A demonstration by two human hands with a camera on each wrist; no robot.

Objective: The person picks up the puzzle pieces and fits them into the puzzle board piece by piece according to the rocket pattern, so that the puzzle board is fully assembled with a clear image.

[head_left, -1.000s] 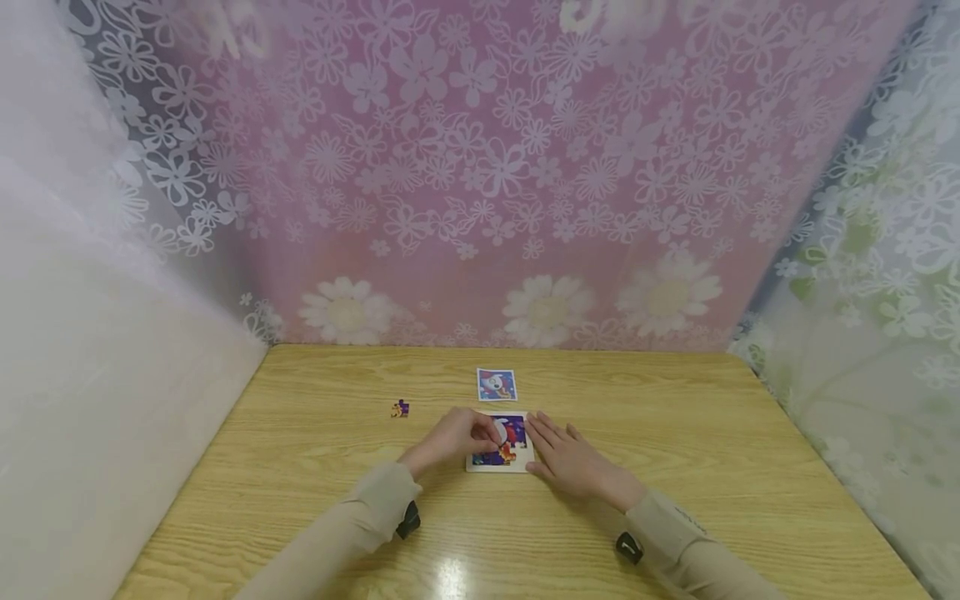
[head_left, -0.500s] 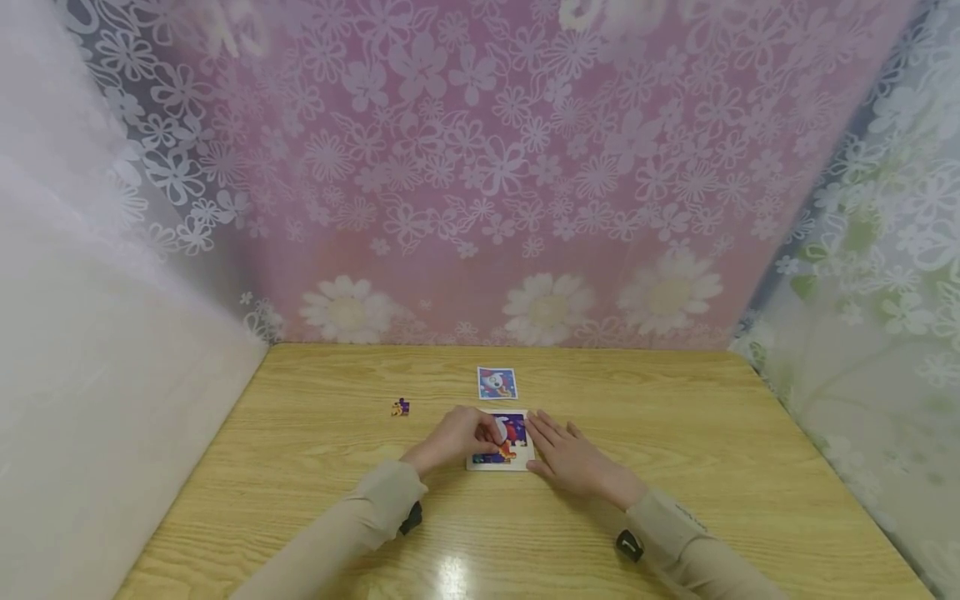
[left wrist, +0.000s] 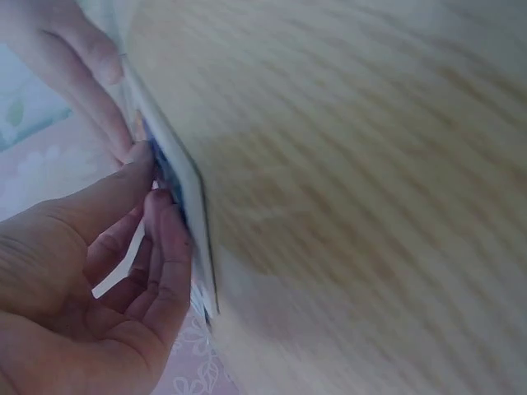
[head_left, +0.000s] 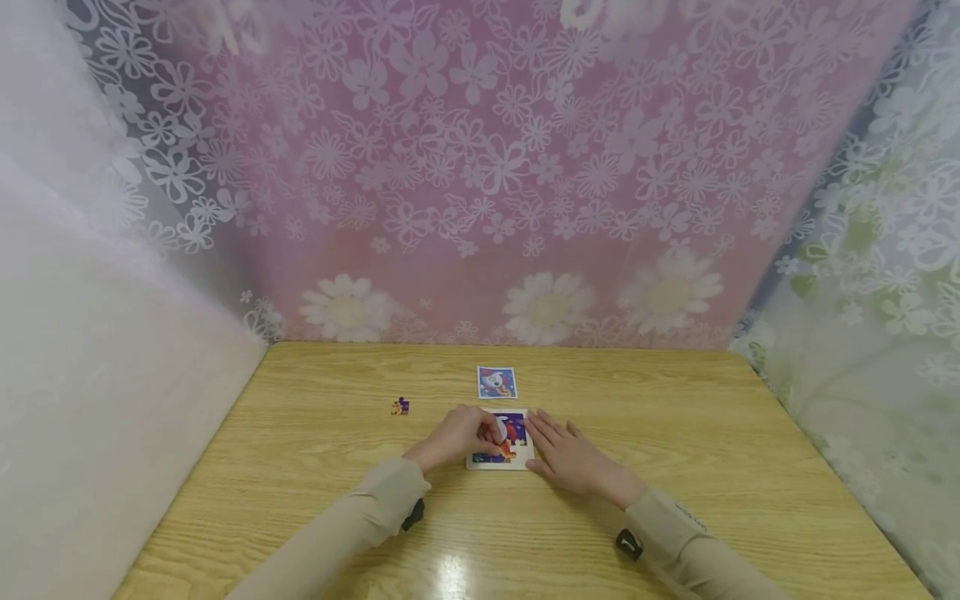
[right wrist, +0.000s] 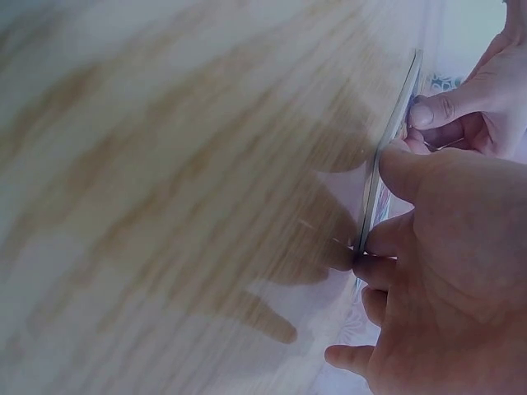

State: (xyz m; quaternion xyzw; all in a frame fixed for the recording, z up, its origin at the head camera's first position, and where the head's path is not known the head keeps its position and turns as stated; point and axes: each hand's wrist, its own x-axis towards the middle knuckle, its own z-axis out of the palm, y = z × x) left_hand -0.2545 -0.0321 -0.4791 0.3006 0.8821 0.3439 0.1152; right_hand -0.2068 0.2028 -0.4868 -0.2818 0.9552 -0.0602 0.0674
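Observation:
A small jigsaw puzzle board (head_left: 523, 458) with a white rim lies flat on the table. Its picture has purple, red and orange parts, and pale gaps show at the lower right. Over its left half, my left hand (head_left: 463, 433) pinches a puzzle piece with thumb and curled fingers; the piece is mostly hidden by them. My right hand (head_left: 573, 458) rests along the board's right edge, its fingers fairly straight. In the left wrist view, the left thumb and fingertips (left wrist: 169, 222) meet close to the board's surface. The right wrist view has the right thumb (right wrist: 403, 169) against the board's edge.
A loose puzzle piece (head_left: 401, 407), purple and orange, lies on the wooden table (head_left: 337, 467) left of the board. Behind the board is a picture card (head_left: 497, 382) with a white character on blue. Flowered curtains (head_left: 487, 167) enclose the back and sides.
The left fingers have shifted only very slightly over the board. The right hand, the loose piece and the card keep their places; the whole view has moved a touch.

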